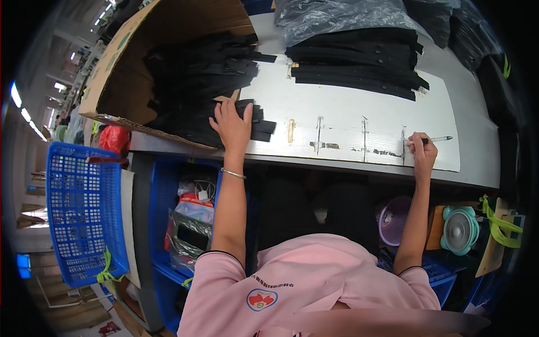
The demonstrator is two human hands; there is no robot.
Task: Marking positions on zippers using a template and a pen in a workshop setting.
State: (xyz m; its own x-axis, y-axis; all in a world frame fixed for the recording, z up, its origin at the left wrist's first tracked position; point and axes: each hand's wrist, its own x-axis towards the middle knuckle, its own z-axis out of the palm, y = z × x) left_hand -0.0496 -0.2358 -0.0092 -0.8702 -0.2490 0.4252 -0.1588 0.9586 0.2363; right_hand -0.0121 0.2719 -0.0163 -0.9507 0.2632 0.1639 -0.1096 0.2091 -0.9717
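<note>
My left hand [232, 124] lies with spread fingers on a bundle of black fabric strips [193, 121] at the mouth of a cardboard box [112, 90]. More black fabric strips fill that box, their ends sticking out over the table. At the right, my right hand [422, 149] grips a pen [441, 139], its clear barrel pointing to the right. This hand rests on a white board [342, 132] with dark vertical lines drawn across it, close to the rightmost line. Black buttoned fabric pieces [359, 60] lie flat on the board's far side.
Clear plastic bags [348, 19] lie along the far edge. A blue plastic basket [87, 213] stands left of the table, below a red bag [115, 139]. Under the tabletop are a blue crate [163, 224] of small goods, a purple basket [394, 219] and a teal fan [460, 230].
</note>
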